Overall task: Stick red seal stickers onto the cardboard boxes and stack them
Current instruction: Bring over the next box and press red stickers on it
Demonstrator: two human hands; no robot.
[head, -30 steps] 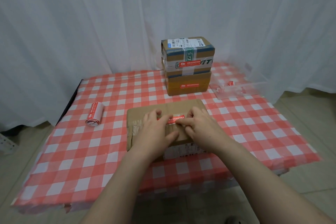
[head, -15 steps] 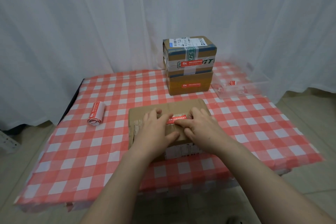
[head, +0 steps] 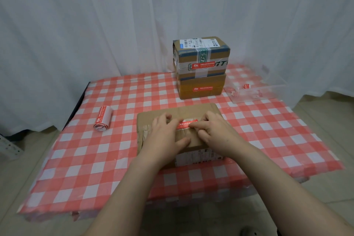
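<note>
A flat brown cardboard box [head: 145, 120] lies near the table's front edge. Across its top runs a red seal sticker [head: 186, 123]. My left hand [head: 164, 136] rests flat on the box, its fingers touching the sticker's left end. My right hand [head: 214, 132] lies on the box beside it, a fingertip pressing on the sticker's middle. Behind, a taped box [head: 201, 56] sits stacked on a yellow-brown box [head: 201, 88]; each carries a red sticker on its front face.
A roll of red seal stickers [head: 102, 119] lies on the red-and-white checked tablecloth [head: 95, 159] at the left. A clear plastic tray [head: 252, 92] with sticker scraps stands at the back right. White curtains hang behind the table.
Both hands stay on the box and sticker; only slight finger shifts. The view has drifted a little.
</note>
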